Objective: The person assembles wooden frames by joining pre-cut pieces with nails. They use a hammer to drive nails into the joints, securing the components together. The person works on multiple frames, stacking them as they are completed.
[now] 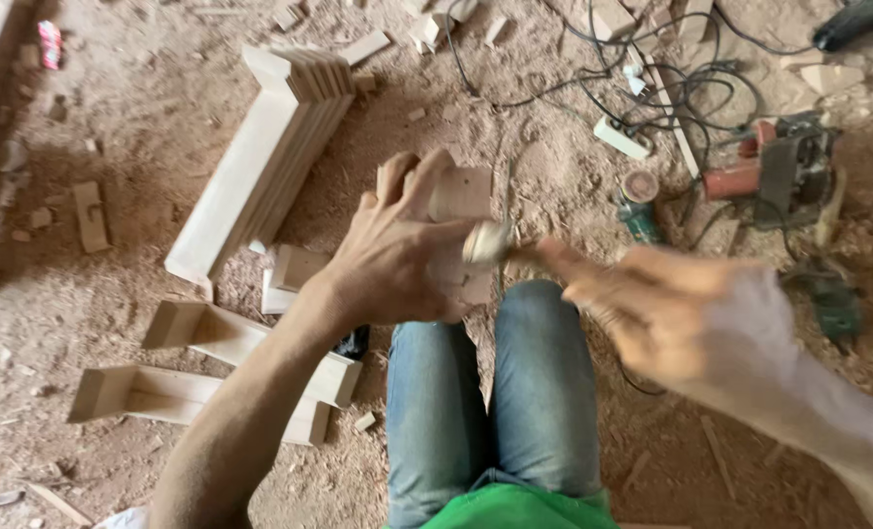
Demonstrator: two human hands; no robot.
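Over my knees: one wood block, left hand clamped round it, fingers curled over its top edge. Right hand, blurred, fingers closed on a thin tool handle; the tool's pale head touches the block's right side.

Risks, as I judge them: the head could slip onto my left fingers, since they sit just beside it; the block could twist, being held in the air.

Ground: bare dirt floor under sawdust and offcuts. Far left, stacked boards. Near left, two notched pieces. Far right, tangled cords, power tools.
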